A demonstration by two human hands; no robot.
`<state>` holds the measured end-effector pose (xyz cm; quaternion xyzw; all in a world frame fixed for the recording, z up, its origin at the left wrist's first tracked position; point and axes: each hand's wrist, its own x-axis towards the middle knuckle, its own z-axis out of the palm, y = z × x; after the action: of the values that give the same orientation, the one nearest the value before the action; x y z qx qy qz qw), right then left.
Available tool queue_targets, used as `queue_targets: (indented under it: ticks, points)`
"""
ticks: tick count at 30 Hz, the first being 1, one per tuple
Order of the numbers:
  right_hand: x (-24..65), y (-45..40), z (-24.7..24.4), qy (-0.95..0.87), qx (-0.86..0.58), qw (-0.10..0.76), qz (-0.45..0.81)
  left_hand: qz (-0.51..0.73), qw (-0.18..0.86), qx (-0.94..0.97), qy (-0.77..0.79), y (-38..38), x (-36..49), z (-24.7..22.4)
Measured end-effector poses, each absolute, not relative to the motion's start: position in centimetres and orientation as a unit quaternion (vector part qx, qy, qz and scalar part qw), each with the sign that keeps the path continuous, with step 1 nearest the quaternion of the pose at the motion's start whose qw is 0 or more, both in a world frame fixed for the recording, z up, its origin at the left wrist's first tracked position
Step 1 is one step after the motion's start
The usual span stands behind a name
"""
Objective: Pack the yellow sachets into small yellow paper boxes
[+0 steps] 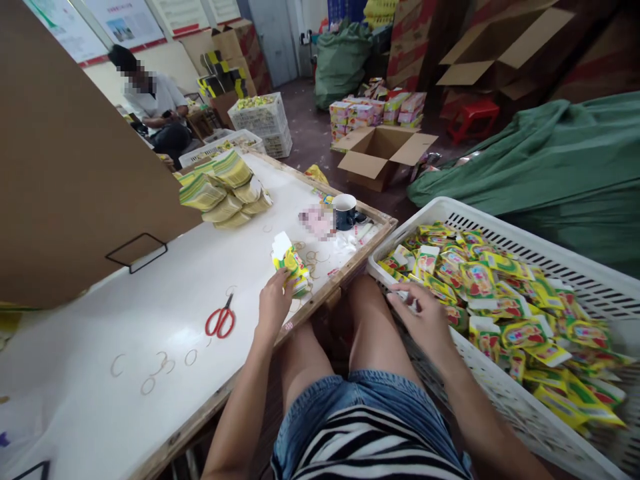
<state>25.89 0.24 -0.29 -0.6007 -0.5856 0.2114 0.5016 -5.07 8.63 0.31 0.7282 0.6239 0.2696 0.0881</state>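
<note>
The two hands are apart. The left hand [274, 303] closes its thumb and fingers on the lower end of a small stack of yellow-green cartons [295, 269], which is on the tabletop [190, 267] just inside its near edge, toward the near right corner. The right hand [425, 323] is half curled over the near rim of the white crate [515, 233], beside that corner; something pale shows by its fingertips, but whether it grips anything cannot be told.

Small yellow packs [480, 283] lie loose in the crate at all angles. To handle the cartons well, the left hand would probably do best with a light, even hold that keeps the stack square and leaves the white flaps at its upper end uncreased. The right hand would likely need to pinch just one piece, as the jumbled packs could snag one another.

Loose rubber bands [311, 256] lie close by the stack and could catch under it. The red-handled scissors [227, 309] sit farther left, well clear of the fingers. The dark mug [343, 215] near the right corner calls for a low, careful elbow.
</note>
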Motion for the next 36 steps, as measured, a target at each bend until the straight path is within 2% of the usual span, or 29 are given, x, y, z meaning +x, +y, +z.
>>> queue_targets:
  ticks: [3,6,14,22,30,36]
  points:
    - [21.9,1.4,-1.7,-0.578,-0.574,0.485,0.318,0.268,0.083,0.738,0.614,8.3,-5.0,0.0]
    - [17.8,4.4,-2.2,-0.593,-0.551,0.468,0.355,0.269,0.099,0.757,0.587,7.6,-4.6,-0.3]
    - [9.3,11.2,-2.4,-0.648,-0.563,0.418,0.298,0.322,0.128,0.734,0.585,6.7,-4.6,-1.9]
    - [9.6,10.8,-3.3,-0.658,-0.546,0.421,0.303,0.348,0.121,0.717,0.591,6.9,-4.6,-2.2]
    - [11.0,10.4,-3.8,-0.613,-0.512,0.479,0.362,0.268,0.099,0.749,0.597,6.7,-4.4,-0.6]
    - [11.5,9.6,-4.2,-0.564,-0.498,0.507,0.421,0.293,0.094,0.731,0.609,5.8,-4.7,-1.1]
